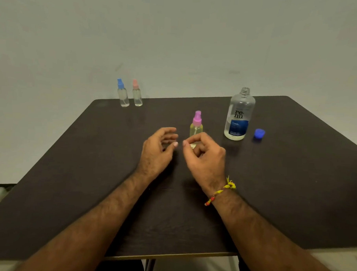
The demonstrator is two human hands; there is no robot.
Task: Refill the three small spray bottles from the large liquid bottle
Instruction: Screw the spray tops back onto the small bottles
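Hands [158,148] [205,155] loosely curled (holding nothing), above table [69,181]

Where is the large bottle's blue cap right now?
In the head view, the blue cap lies on the dark table, right of the open large liquid bottle, apart from it and beyond both hands.

Arms: two bare forearms, no sleeves in view, visible hair along both | Left hand [159,149]: no ring or band | Right hand [205,155]: no ring | Right wrist: thin knotted thread bracelet [222,191], yellow with red and orange parts, loose frayed ends
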